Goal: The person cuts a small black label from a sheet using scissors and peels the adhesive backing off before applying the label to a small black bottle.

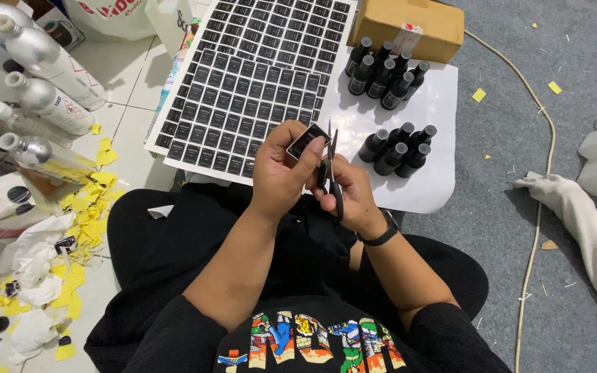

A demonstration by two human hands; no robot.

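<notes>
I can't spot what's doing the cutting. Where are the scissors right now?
In the head view, the scissors are at centre frame in the right hand, blades up against the small black label held by the left hand, just below the label sheets.

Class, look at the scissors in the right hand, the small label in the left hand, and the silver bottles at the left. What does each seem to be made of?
Scissors: dark blades, likely metal, matte; handles hidden by the right hand.
Label, pinched in the left hand: thin black sheet with a pale edge, probably glossy paper or vinyl.
Silver bottles: brushed grey sheen suggests aluminium.
</notes>
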